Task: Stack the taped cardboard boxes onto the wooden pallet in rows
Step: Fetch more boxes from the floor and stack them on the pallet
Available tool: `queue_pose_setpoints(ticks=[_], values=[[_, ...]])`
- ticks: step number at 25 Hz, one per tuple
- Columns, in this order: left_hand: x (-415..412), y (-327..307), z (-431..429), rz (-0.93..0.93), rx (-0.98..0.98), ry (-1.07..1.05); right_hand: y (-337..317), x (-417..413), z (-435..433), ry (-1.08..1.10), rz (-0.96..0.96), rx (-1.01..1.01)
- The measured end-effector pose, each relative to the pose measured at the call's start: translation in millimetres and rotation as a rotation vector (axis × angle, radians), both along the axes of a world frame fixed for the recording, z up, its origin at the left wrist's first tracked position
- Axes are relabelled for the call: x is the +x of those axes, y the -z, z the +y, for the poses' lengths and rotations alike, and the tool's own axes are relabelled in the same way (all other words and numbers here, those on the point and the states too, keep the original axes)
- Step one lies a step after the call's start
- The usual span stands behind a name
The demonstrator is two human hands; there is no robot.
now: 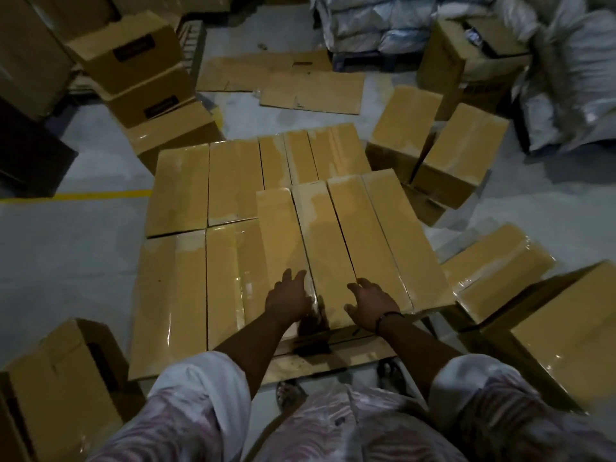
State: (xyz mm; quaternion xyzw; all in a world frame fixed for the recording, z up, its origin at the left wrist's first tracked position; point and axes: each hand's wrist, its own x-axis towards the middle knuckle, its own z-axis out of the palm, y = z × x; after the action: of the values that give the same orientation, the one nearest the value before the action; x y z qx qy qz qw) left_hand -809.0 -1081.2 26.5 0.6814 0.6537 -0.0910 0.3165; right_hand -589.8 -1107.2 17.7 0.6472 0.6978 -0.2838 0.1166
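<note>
Several taped cardboard boxes (180,181) lie in rows on the wooden pallet (336,358), of which only a strip shows at the near edge. A second layer of two boxes (333,235) sits on the right half. My left hand (288,296) rests with straight fingers on the near end of the left upper box. My right hand (370,303) rests with relaxed fingers on the near end of the box next to it (393,228). Neither hand grips anything.
Loose taped boxes (463,155) stand on the floor at the right and near right (500,265). An open box (60,371) stands at the near left. Stacked boxes (140,65) fill the far left, flat cardboard sheets (310,91) lie behind the pallet, white sacks (573,88) at far right.
</note>
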Motion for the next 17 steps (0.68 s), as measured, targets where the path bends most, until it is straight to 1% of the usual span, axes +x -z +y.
queue_pose_setpoints(ticks=[5,9,12,15,17], values=[[-11.2,8.5,-5.3,-0.002,-0.036,0.084,-4.1,-9.7,-21.5,0.133,0.044,0.047],[5.5,13.8,-17.5,-0.035,-0.034,0.183,-7.7,7.8,-48.5,0.236,0.075,0.069],[36.9,12.5,-27.0,-0.067,-0.029,0.235,-15.1,39.2,-64.9,0.351,0.095,0.086],[81.9,1.8,-35.2,-0.064,0.007,0.300,-25.8,77.7,-80.1,0.482,0.121,0.149],[119.7,-6.3,-43.2,-0.065,0.029,0.348,-28.5,107.7,-94.7,0.521,0.134,0.169]])
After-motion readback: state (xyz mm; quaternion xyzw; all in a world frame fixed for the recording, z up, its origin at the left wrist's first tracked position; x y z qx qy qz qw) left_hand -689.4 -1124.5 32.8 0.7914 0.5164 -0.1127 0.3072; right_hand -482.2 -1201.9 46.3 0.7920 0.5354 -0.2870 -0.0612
